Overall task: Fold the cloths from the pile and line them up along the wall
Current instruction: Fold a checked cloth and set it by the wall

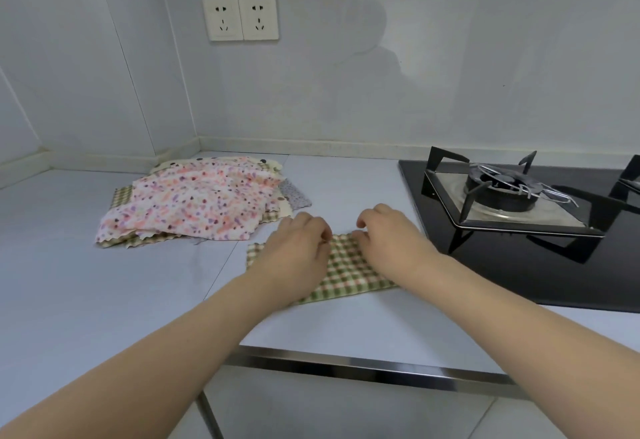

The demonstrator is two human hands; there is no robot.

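A green and cream checked cloth (pixel 346 274) lies on the pale counter (pixel 104 282) in front of me, folded into a narrow band. My left hand (pixel 298 248) lies over its left part with fingers curled at the far edge. My right hand (pixel 388 234) pinches the same far edge, fingers curled. To the left, near the corner, sits the pile of cloths (pixel 194 203), topped by a white cloth with pink and purple spots; checked and dotted cloths stick out beneath it.
A black gas hob (pixel 536 230) with a metal burner grate (pixel 502 185) takes up the right of the counter, close to my right hand. Two wall sockets (pixel 242 17) sit on the back wall. The counter's metal front edge (pixel 363 366) runs below my arms.
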